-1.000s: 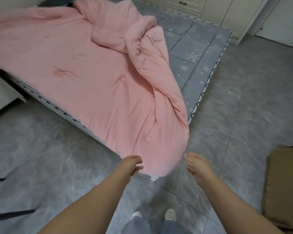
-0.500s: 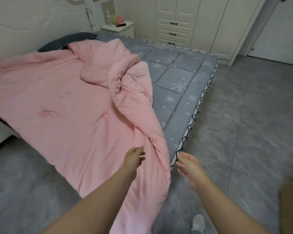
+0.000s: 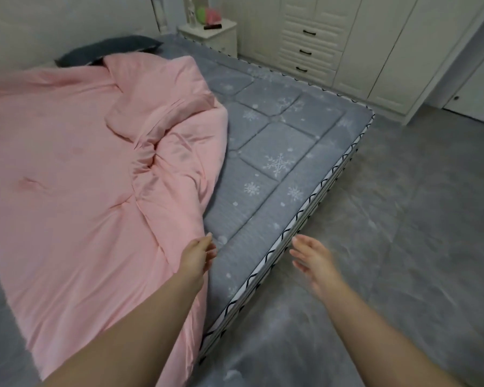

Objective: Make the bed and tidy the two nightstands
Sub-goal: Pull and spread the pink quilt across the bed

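- On the mattress [image 3: 266, 152], a pink quilt [image 3: 76, 196] is spread over its left part, w/ the right edge rumpled and folded back on itself; the near end is draped over the mattress's foot edge toward the floor [image 3: 403, 247].
- Right of the quilt, the mattress's grey snowflake-print top is left bare up to its zigzag-trimmed side.
- At the quilt's right edge near the foot of the mattress, the left hand [image 3: 197, 256] is held w/ fingers straight and together, just beside the fabric; whether it is actually touched can't be told.
- Off the mattress's near corner, over the floor, the right hand [image 3: 313, 259] is held w/ fingers spread apart and relaxed; nothing is gripped.
- At the head end of the mattress, a dark pillow [image 3: 109, 50] is partly covered by the quilt.
- Beyond the mattress's far corner, a white nightstand [image 3: 210, 34] is seen w/ a clear bottle [image 3: 191, 13], a green and a pink object (blurred) and a small dark item on top.
- Past the mattress's far side, a white wardrobe w/ drawers [image 3: 310, 37] is set against the wall.
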